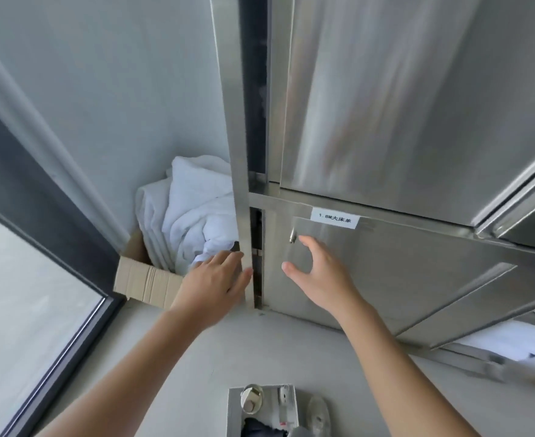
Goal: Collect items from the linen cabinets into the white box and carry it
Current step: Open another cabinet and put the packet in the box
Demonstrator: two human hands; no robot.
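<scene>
Left hand [217,277] touches the steel door edge [239,171]; right hand [315,269] hovers.

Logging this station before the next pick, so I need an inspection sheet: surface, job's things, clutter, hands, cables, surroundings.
Surface: grey floor below the cabinets.
Job's things: white box on the floor, small items inside; labelled lower cabinet door with a knob.
Clutter: cardboard box heaped with white linen, in the corner left of the cabinets.
Hands: left hand straight-fingered against the narrow steel door edge; right hand open just below the knob, holding nothing.
Cables: nothing seen.
Surroundings: dark window frame on the left; more folded linen in an open compartment, lower right.
</scene>
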